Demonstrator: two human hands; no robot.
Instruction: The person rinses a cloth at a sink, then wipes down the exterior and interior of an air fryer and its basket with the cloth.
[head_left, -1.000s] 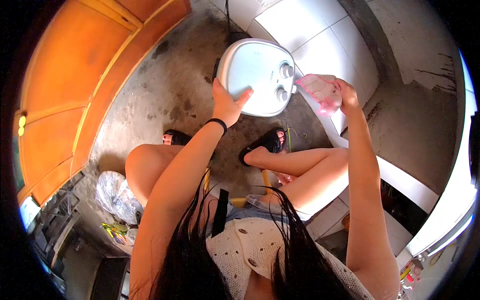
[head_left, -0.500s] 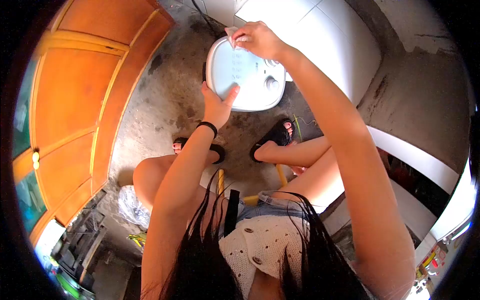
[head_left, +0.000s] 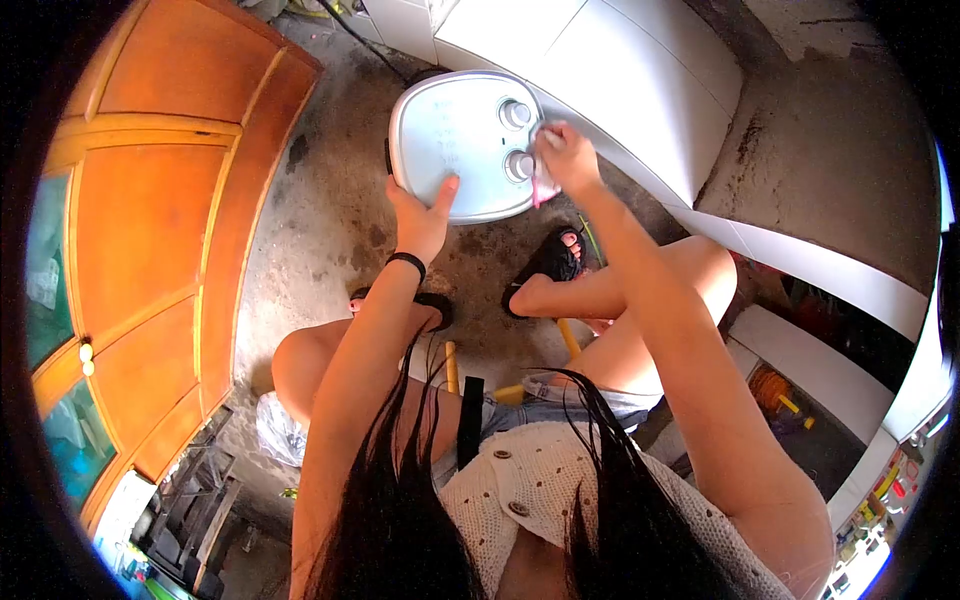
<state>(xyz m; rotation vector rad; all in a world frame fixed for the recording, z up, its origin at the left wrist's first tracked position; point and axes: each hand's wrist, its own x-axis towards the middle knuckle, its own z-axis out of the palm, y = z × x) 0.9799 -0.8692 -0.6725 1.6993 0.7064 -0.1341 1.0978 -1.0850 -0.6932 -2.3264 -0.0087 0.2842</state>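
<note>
Toward twelve o'clock of the view, busy with both hands at a white appliance, seemingly stood upright on the concrete floor next to white tiles at one o'clock. By the look of it, partway through work with a pale, pink-edged cloth, not yet laid aside. Already settled: a steadying grip, and the cloth brought up to the rim at three o'clock of the appliance, close by the lower knob. Impossible to judge, from the pale top alone, the share already gone over or the share left; likewise for the upper knob and the hidden sides. Holding on at seven o'clock of the appliance with the left hand, thumb laid across the top and spread wide from fingers set against the side, mostly out of sight. Bunching the cloth tightly at three o'clock with the right hand, fingers curled in without a visible gap, too blurred to place singly. Cannot tell whether pressing against the lower knob or merely passing beside it.
</note>
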